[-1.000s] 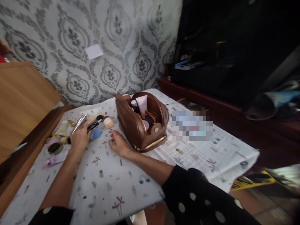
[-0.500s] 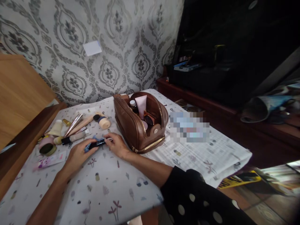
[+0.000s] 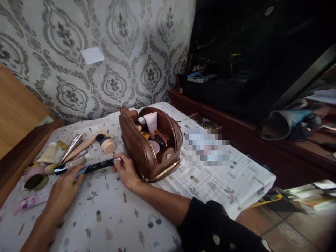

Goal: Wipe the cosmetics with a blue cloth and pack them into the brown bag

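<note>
My right hand (image 3: 127, 171) pinches the silver end of a slim black cosmetic tube (image 3: 101, 165), just left of an open brown toiletry bag (image 3: 147, 157). At the tube's other end, my left hand (image 3: 64, 187) has its fingers closed around a blue piece (image 3: 81, 171). The bag's top is unzipped; a pink tube (image 3: 151, 124), a white-capped bottle (image 3: 142, 121) and sunglasses (image 3: 160, 139) show inside. Left of the bag sits a beige jar (image 3: 107, 145). Several tubes and brushes lie around the left hand, among them a silver tube (image 3: 71, 147).
A patterned white cloth (image 3: 126, 224) covers the table. Cosmetics, including a pink-and-white tube (image 3: 33, 201) and a round dark-topped jar (image 3: 36, 181), lie at its left side. A blurred-out item (image 3: 207, 147) lies right of the bag. Behind stands a large black screen (image 3: 252, 52).
My hands are farther apart, and more of the black tube shows between them. The left hand has shifted left over the cosmetics. The whole view has shifted slightly.
</note>
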A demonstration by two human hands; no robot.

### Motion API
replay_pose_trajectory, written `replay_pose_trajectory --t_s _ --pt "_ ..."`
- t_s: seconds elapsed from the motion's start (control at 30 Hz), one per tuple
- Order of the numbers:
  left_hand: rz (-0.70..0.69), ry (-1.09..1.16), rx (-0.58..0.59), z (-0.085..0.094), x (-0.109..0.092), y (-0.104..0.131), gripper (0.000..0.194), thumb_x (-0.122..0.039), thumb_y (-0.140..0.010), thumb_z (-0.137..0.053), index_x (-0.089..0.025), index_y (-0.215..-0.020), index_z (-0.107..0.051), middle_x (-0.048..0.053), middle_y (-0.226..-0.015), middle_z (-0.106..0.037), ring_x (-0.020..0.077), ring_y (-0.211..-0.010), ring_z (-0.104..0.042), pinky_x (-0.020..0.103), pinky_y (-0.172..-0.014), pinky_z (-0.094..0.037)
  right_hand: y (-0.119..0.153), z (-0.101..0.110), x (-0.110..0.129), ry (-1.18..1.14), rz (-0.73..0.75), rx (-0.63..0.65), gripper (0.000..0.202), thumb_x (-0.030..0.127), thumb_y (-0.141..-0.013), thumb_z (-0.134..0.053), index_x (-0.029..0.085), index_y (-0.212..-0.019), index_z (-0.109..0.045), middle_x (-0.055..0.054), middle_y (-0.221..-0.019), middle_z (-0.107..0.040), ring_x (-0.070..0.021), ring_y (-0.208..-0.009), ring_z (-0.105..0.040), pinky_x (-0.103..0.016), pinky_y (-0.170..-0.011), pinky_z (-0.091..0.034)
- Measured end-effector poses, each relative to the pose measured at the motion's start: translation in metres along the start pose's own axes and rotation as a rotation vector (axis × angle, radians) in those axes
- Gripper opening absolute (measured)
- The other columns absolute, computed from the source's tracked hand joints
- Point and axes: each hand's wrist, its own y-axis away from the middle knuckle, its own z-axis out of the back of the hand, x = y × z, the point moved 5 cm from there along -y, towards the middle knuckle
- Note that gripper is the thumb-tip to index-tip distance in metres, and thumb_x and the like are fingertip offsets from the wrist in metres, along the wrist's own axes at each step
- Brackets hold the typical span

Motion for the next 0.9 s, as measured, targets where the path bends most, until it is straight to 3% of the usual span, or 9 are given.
replay_pose_trajectory --t_s 0.1,0.17,0.27,0.33,0.47,0.67,0.9 --pt "0.142 0.042 -0.179 0.021 -0.013 0.003 0.039 -0.053 -0.092 -0.04 -0.027 -0.11 -0.061 0.008 -0.106 -0.072 0.0321 -0.088 -0.068 0.048 -0.08 -0.055 0.004 0.002 0.005 0.068 0.057 -0.018 0.016 0.018 -0.093 -0.048 0.02 -0.106 -0.057 0.001 -0.08 -0.059 -0.0137 -0.071 -0.063 -0.026 -0.07 -0.054" --pt "0.14 0.087 -0.294 0.026 -0.035 0.007 0.037 -0.054 -0.093 -0.041 -0.028 -0.113 -0.058 0.008 -0.109 -0.07 0.0312 -0.086 -0.066 0.049 -0.078 -0.055 0.009 0.002 0.011 0.156 0.128 -0.003 0.014 0.017 -0.09 -0.052 0.021 -0.102 -0.059 0.001 -0.082 -0.059 -0.0145 -0.076 -0.062 -0.026 -0.072 -0.052" --pt "-0.156 0.164 -0.188 0.005 -0.078 0.01 0.029 -0.043 -0.096 -0.041 -0.028 -0.113 -0.058 0.008 -0.11 -0.069 0.031 -0.104 -0.064 0.047 -0.092 -0.053 0.017 -0.001 0.02 0.278 0.196 0.065 0.005 0.016 -0.086 -0.059 0.021 -0.089 -0.058 0.001 -0.083 -0.06 -0.0145 -0.079 -0.059 -0.026 -0.075 -0.049" --pt "-0.277 0.193 -0.118 -0.012 -0.092 0.013 0.029 -0.038 -0.096 -0.039 -0.028 -0.117 -0.058 0.008 -0.112 -0.07 0.0288 -0.106 -0.065 0.044 -0.095 -0.052 0.02 -0.001 0.02 0.303 0.164 0.082 0.009 0.013 -0.085 -0.058 0.02 -0.081 -0.053 0.002 -0.079 -0.059 -0.0137 -0.076 -0.056 -0.025 -0.072 -0.047" --pt "-0.29 0.209 -0.058 -0.028 -0.085 0.014 0.028 -0.037 -0.099 -0.04 -0.026 -0.116 -0.058 0.007 -0.104 -0.07 0.0252 -0.097 -0.066 0.038 -0.087 -0.052 0.022 0.0 0.019 0.217 0.085 0.069 0.01 0.013 -0.086 -0.058 0.02 -0.081 -0.054 0.004 -0.073 -0.058 -0.012 -0.07 -0.056 -0.022 -0.066 -0.044" --pt "-0.234 0.253 0.006 -0.022 -0.068 0.015 0.023 -0.041 -0.1 -0.042 -0.023 -0.097 -0.056 0.004 -0.086 -0.064 0.022 -0.081 -0.061 0.033 -0.076 -0.049 0.026 0.001 0.023 0.188 0.148 0.073 0.009 0.017 -0.087 -0.06 0.02 -0.095 -0.064 0.001 -0.084 -0.063 -0.0122 -0.077 -0.06 -0.022 -0.071 -0.047" --pt "-0.09 0.294 0.095 -0.017 -0.047 0.01 0.025 -0.05 -0.096 -0.046 -0.027 -0.089 -0.054 -0.002 -0.075 -0.062 0.0195 -0.067 -0.06 0.03 -0.062 -0.048 0.029 0.006 0.027 0.121 0.256 0.051 0.017 0.027 -0.093 -0.055 0.018 -0.104 -0.064 -0.002 -0.092 -0.064 -0.0135 -0.082 -0.063 -0.024 -0.072 -0.052"
